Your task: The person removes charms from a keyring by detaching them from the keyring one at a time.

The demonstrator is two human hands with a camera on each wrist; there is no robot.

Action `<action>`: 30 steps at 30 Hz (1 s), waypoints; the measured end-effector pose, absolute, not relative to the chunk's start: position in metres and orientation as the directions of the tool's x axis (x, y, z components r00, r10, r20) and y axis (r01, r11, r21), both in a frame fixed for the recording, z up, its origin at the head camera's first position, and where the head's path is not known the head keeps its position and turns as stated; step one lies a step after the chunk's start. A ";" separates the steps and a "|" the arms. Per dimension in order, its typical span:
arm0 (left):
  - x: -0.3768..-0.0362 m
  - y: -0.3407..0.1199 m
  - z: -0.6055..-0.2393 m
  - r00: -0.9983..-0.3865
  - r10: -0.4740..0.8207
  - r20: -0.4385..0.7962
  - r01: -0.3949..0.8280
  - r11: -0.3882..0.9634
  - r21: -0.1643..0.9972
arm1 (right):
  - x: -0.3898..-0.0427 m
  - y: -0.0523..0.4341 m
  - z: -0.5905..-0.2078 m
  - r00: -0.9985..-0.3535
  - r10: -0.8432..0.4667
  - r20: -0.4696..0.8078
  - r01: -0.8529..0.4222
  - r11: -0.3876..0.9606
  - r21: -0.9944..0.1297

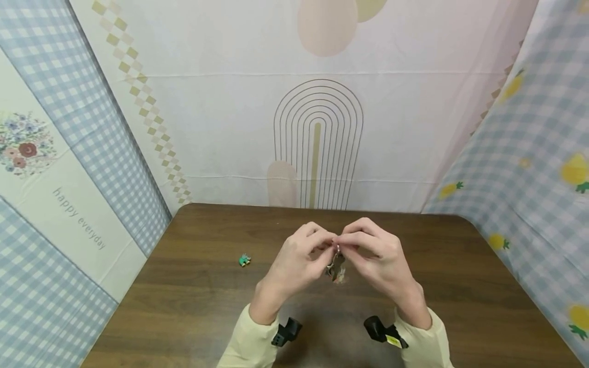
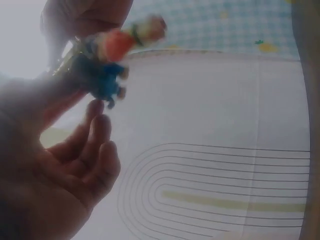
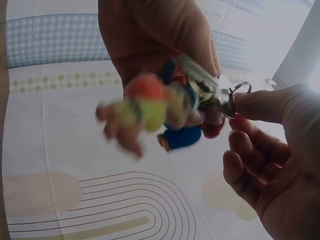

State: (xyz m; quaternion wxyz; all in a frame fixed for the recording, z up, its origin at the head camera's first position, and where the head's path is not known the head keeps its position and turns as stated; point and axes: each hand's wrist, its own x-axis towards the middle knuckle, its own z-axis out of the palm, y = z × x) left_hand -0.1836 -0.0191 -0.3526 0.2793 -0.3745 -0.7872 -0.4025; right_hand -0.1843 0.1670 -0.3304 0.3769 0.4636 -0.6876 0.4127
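Both hands meet above the table, pinching a keychain (image 1: 337, 270) with metal parts between fingertips and thumbs. My left hand (image 1: 296, 260) holds it from the left, my right hand (image 1: 383, 258) from the right. A split ring (image 3: 242, 89) shows at the right thumb in the right wrist view. From the metal hang small toy figures: a blurred one in orange and yellow-green (image 3: 150, 106) and a blue one (image 3: 182, 138). The left wrist view shows the blue figure (image 2: 104, 82) near the left fingertips, which partly hide the metal.
A small green trinket (image 1: 244, 260) lies on the brown wooden table (image 1: 198, 306), left of the hands. Behind the table hangs a patterned white cloth (image 1: 221, 128); checked cloths flank it on both sides. Black wrist cameras sit by both sleeves.
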 end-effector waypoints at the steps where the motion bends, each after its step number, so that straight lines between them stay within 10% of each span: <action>1: -0.183 -0.019 -0.352 -0.556 0.357 0.750 0.816 0.403 0.414 | -0.184 0.167 -0.330 -0.286 -0.326 0.901 -0.948 0.232 -0.217; 30: -0.181 -0.034 -0.344 -0.578 0.302 0.758 0.787 0.452 0.420 | -0.177 0.162 -0.332 -0.435 -0.392 0.810 -0.900 0.209 -0.382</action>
